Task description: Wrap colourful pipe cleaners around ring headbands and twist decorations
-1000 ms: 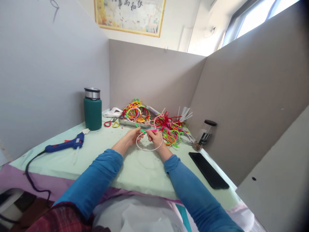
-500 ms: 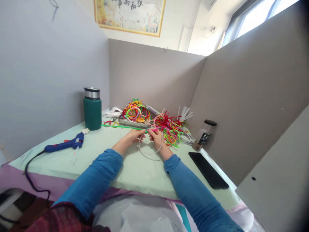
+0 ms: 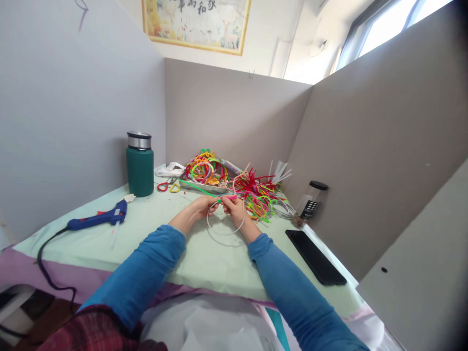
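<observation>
Close together above the table, both hands pinch one thin white hoop [image 3: 225, 234], partly wrapped in coloured pipe cleaner. My left hand [image 3: 203, 206] has its fingers closed at the hoop's top left, where a green pipe cleaner [image 3: 195, 186] sticks out up and to the left. Fingers of my right hand [image 3: 234, 207] are closed on the hoop's pink wrapped part [image 3: 231, 197]. The bare white part hangs below the hands. Exactly where the green strand meets the hoop is hidden by the fingertips.
Behind the hands stand a tray [image 3: 204, 186] of colourful wrapped hoops and a heap of pipe cleaners [image 3: 256, 187]. On the left are a green flask [image 3: 140, 168] and a blue glue gun [image 3: 100, 218]. A phone [image 3: 315, 257] and a clear bottle [image 3: 310, 202] are on the right.
The green pipe cleaner's free end has swung from far left, near the flask, to up and right, by the tray. The hoop has shifted slightly left and tilted.
</observation>
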### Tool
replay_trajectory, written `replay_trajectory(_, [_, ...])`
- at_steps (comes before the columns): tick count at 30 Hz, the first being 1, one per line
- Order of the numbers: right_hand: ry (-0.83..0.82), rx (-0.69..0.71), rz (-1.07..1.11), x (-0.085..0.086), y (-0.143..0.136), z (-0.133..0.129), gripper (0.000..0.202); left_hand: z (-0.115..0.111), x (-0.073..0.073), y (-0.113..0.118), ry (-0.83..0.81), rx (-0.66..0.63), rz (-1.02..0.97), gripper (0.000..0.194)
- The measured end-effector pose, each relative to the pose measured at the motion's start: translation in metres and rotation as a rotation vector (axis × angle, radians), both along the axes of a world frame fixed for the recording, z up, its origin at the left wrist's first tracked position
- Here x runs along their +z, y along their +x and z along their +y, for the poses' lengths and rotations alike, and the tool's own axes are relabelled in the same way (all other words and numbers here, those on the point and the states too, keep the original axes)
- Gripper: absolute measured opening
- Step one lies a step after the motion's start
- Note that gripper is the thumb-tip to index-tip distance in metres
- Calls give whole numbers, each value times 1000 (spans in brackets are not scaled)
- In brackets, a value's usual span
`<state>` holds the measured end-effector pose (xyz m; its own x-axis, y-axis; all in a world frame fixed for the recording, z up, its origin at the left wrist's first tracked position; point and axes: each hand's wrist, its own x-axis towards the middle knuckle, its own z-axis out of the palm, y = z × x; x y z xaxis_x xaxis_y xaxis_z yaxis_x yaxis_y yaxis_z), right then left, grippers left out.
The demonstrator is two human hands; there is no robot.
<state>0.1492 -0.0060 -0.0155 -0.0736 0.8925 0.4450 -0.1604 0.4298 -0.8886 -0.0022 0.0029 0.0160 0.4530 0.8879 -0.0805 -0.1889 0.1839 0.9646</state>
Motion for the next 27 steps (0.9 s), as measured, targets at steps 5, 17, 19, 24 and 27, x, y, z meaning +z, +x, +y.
replay_trajectory(5, [-48,-45,-7,1,-3,-1,31,2,0,0,46,51,23,21])
replay_trajectory(17, [-297,211,2,7,13,-4,35,6,-2,-3,324,268,396,26])
replay_trajectory(19, [-329,172,2,7,17,-3,38,8,-4,-3,423,289,554,28])
replay_trajectory(24, [-258,108,-193,9,16,-6,35,8,-4,-4,646,303,779,30])
replay_trajectory(27, [-201,118,-266,12,12,-10,30,8,-4,-3,652,283,782,26])
